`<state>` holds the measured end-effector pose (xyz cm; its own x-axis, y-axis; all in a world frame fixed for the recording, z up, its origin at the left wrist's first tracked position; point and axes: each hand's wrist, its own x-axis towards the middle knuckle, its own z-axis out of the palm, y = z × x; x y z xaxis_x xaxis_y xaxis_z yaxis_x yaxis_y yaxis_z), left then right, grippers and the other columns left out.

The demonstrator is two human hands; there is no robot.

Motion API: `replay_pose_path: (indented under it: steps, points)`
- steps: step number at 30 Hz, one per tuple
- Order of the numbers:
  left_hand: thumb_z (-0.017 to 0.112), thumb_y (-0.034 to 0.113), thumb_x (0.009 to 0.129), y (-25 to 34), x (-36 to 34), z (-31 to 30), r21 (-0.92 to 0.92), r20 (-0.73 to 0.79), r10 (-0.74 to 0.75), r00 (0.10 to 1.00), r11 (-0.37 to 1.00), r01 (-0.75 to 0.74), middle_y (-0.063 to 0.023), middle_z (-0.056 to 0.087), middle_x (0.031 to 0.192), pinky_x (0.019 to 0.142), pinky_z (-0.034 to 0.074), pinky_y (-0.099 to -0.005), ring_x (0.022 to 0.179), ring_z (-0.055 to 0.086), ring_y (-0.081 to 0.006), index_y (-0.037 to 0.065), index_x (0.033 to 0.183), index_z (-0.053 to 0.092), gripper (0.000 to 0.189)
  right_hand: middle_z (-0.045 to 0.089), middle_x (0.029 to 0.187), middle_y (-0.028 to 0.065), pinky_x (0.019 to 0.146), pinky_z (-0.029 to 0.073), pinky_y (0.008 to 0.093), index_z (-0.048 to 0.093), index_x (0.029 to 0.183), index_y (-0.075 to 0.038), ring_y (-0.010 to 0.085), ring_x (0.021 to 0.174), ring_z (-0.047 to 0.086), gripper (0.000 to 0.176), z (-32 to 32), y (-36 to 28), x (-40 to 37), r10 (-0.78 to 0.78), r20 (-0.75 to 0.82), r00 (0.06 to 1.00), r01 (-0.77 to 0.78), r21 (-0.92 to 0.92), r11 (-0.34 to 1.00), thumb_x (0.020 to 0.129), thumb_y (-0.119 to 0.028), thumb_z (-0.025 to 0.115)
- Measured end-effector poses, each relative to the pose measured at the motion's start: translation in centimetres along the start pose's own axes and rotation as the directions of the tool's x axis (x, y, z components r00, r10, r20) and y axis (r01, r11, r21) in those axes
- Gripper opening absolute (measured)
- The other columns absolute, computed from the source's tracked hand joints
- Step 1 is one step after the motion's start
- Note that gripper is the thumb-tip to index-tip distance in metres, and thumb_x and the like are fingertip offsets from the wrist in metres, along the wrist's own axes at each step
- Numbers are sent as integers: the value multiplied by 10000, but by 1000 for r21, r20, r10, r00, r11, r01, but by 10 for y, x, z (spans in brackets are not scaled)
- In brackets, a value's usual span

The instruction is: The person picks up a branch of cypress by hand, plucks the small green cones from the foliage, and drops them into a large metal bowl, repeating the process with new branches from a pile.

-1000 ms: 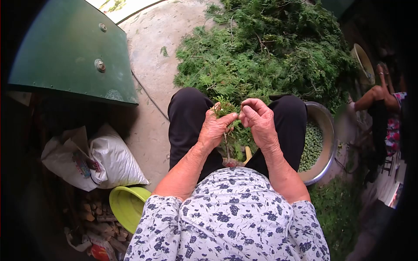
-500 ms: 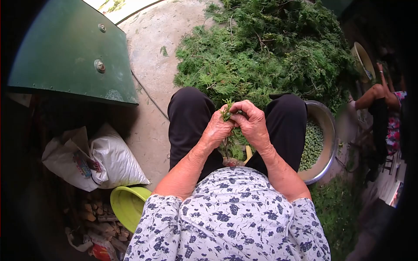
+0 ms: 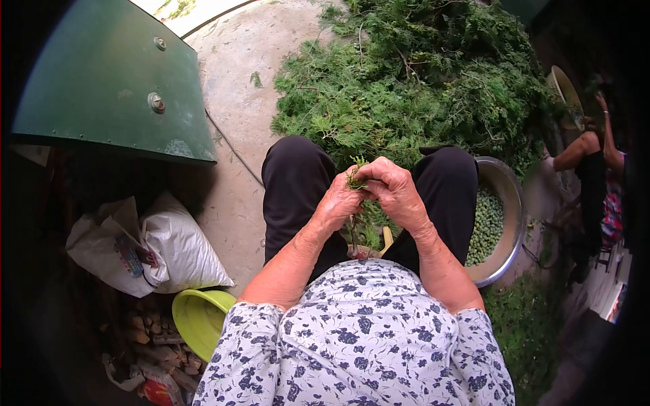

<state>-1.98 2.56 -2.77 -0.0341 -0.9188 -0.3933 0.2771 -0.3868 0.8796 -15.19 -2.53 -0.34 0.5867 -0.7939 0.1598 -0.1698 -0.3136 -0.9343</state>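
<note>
Between my knees, my left hand (image 3: 340,197) is closed on a small green sprig (image 3: 355,177), whose leafy tip sticks up past the fingers. My right hand (image 3: 391,188) meets it there, thumb and fingers pinched against the sprig; whatever lies between those fingertips is too small to make out. A large heap of green branches (image 3: 406,88) lies on the ground beyond my knees. Beside my right leg stands a metal basin (image 3: 518,223) holding many small green berries (image 3: 485,227). Below my hands, more greenery and a yellow handle (image 3: 387,238) show in part.
A green metal box (image 3: 115,88) stands at the upper left, with a cable on the concrete beside it. White sacks (image 3: 179,247), a lime-green basin (image 3: 200,318) and chopped wood (image 3: 162,352) are at the left. Another person (image 3: 586,152) sits at the far right near a tilted basin (image 3: 565,95).
My right hand has shifted slightly, and the sprig's tip leans a little differently. The other person's arm at the right has moved.
</note>
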Motion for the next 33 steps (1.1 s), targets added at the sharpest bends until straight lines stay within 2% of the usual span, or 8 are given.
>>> replay_pose_path:
  steps: [13,16,18,21,25,28,31,33]
  points:
    - [557,61,834,1,1,0,-11,37,-50,998,999,50,31,528,731,478,395,-203,643,500,-50,67,913,578,82,567,790,80,645,477,296,609,889,-18,203,717,585,167,6,1,-4,-21,-83,996,17,-50,999,738,51,590]
    - [563,145,866,10,-3,2,-85,41,-153,987,984,156,42,531,704,448,329,-181,576,454,-29,100,888,542,54,572,794,44,613,468,244,605,894,-3,127,695,572,105,4,1,-4,118,-116,986,-104,115,988,803,33,566]
    - [575,170,868,6,-1,1,-115,80,-124,989,985,133,47,542,720,455,328,-176,591,462,-24,109,912,549,80,576,798,44,594,478,244,583,928,-9,101,691,571,108,-5,-4,-4,426,97,899,-423,436,794,835,7,531]
    - [605,192,860,11,-2,0,-167,95,-114,989,978,129,38,561,748,475,361,-175,649,510,-36,103,1016,549,188,572,808,49,572,467,212,534,989,13,88,695,564,147,-8,-1,-2,430,61,901,-314,776,548,847,-27,531]
    - [630,154,842,10,-2,2,-219,58,-141,988,964,150,27,573,779,498,405,-182,711,554,-55,84,1127,537,308,570,785,51,553,459,216,520,1006,16,90,686,562,204,-11,2,-1,398,143,906,-325,838,438,818,-45,569]
    - [618,142,842,8,-1,2,-180,20,-96,995,979,98,41,562,826,500,379,-183,685,508,-31,101,1056,548,228,578,758,40,590,458,225,576,973,16,91,681,561,202,-10,4,-5,519,151,841,-484,637,600,790,-63,609]
    - [597,89,833,0,5,2,-56,24,63,998,997,-62,40,553,828,494,393,-195,673,499,-32,84,1054,541,228,583,734,38,621,455,245,629,923,18,109,673,561,203,-5,-3,-3,471,67,880,-467,314,827,751,-89,651]
    - [589,14,814,-2,4,-1,-3,7,-34,999,999,34,15,585,914,642,454,-216,766,527,-59,46,1104,559,293,602,762,56,643,458,268,644,890,25,140,688,570,208,0,6,-4,343,9,939,-337,202,919,726,-101,664]
